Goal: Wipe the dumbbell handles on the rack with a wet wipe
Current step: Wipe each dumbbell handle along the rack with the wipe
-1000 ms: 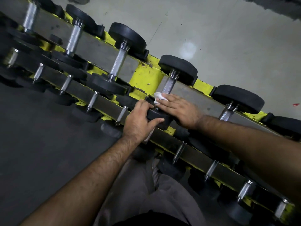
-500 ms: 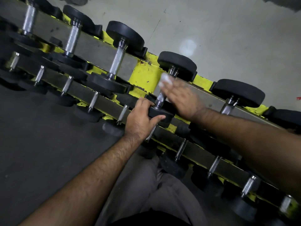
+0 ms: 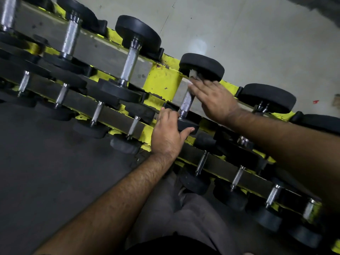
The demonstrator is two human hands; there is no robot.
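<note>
A yellow and grey rack runs diagonally across the view with rows of black dumbbells. My left hand grips the near black head of one upper-row dumbbell. Its knurled metal handle shows below my right hand. That hand holds a white wet wipe against the top of the handle, just under the far black head. The wipe is mostly hidden under my fingers.
More dumbbells sit left and right on the upper row, with smaller ones on the lower row. Dark rubber flooring lies at the lower left, pale concrete floor beyond the rack. My legs are below.
My right hand slid the wipe up the handle from the near end to the far end. My left hand kept its grip on the near head.
</note>
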